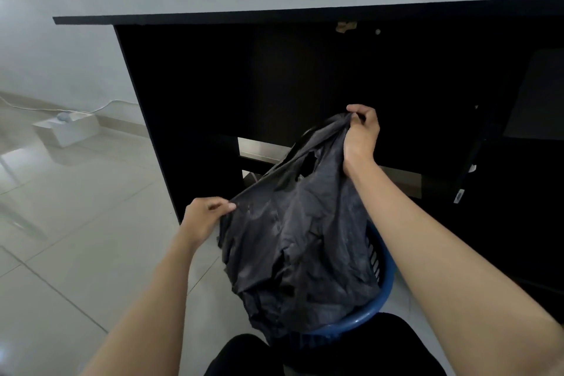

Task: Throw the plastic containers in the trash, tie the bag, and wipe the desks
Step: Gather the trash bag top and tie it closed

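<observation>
A black trash bag (299, 241) sits in a blue bin (378, 290) on the floor; the left hand (204, 217) pinches its near edge, the right hand (360, 134) grips a raised handle before a dark desk (274, 17).

Black bag (302, 241) hides most of the blue basket (378, 293); only its right rim and a strip of slatted wall show. Bag contents not visible. Space under the black desk (274, 17) too dark to resolve. Desk top cut off at right edge. Small object on the white box (65, 130) too blurred to identify. Both forearms cut off at bottom edge.
</observation>
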